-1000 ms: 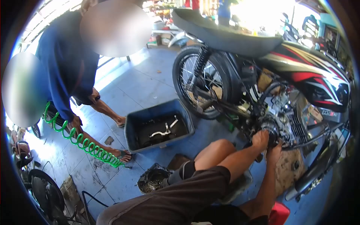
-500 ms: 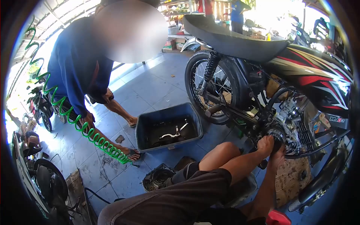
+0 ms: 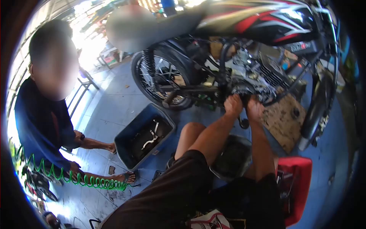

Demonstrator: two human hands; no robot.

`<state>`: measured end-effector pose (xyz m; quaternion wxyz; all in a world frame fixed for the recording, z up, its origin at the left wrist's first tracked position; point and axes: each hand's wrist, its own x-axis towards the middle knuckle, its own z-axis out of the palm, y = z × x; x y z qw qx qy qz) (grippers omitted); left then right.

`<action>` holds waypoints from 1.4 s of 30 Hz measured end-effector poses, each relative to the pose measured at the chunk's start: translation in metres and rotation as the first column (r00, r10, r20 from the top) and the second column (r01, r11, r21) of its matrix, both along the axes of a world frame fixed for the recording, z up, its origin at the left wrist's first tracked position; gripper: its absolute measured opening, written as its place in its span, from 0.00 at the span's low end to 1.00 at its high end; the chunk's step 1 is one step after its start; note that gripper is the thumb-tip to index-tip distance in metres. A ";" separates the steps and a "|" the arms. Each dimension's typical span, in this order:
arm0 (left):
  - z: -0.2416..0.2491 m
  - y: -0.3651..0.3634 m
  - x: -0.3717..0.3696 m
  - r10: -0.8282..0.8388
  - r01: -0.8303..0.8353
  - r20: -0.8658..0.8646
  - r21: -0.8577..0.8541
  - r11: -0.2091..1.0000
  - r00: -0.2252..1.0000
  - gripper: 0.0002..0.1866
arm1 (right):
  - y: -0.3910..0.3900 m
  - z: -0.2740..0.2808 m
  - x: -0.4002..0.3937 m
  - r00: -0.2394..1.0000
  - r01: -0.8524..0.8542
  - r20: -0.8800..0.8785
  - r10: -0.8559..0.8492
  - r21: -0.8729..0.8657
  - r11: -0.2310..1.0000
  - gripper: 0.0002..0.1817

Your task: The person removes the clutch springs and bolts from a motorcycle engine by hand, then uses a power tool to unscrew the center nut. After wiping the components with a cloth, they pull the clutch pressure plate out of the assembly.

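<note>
A motorcycle (image 3: 244, 23) with a red, white and black tank stands in front of me, its engine side exposed. My left hand (image 3: 233, 105) is closed at the lower rim of the round opening in the engine case (image 3: 244, 87). Just to its right, my right hand (image 3: 254, 108) is also closed against a dark part of that case. The two hands are side by side, fingers pointing into the engine. What they grip is too dark and small to make out. Below them a grey basin (image 3: 231, 156) sits on the floor.
A co-worker (image 3: 42, 122) bends at the left beside a green coiled hose (image 3: 84, 180). A dark tub (image 3: 122, 149) holds light metal levers. Stained cardboard (image 3: 284, 126) lies under the engine; a red container (image 3: 303, 191) is at my right. The exhaust pipe (image 3: 318, 110) slants at right.
The view has turned right, so the motorcycle and my hands appear further left. Both hands remain at the engine case. The red container and grey basin show more fully, and the co-worker's head is further left.
</note>
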<state>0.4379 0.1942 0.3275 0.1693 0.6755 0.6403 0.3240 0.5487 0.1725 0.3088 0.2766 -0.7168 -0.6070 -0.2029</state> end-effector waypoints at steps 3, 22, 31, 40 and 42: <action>-0.002 0.000 0.000 0.061 -0.059 -0.013 0.120 0.991 0.998 0.24 | 0.005 -0.012 0.003 0.994 -0.020 0.108 -0.001 0.188 0.982 0.05; 0.025 -0.012 0.000 0.115 -0.104 0.114 -0.095 0.990 0.987 0.19 | 0.000 -0.005 -0.005 0.999 0.012 -0.046 -0.008 0.096 0.995 0.08; 0.022 -0.009 -0.004 0.104 -0.093 0.148 -0.081 0.992 0.983 0.16 | 0.003 -0.003 -0.006 1.000 0.006 -0.005 -0.005 0.129 0.992 0.07; 0.022 -0.017 -0.001 0.157 -0.162 0.139 0.021 0.987 0.978 0.18 | -0.012 -0.007 -0.020 0.935 0.109 -0.344 -0.084 0.053 0.993 0.15; 0.024 -0.018 0.002 0.190 -0.183 0.179 -0.054 0.982 0.965 0.19 | -0.013 -0.009 -0.021 0.914 0.125 -0.391 -0.106 0.023 0.992 0.16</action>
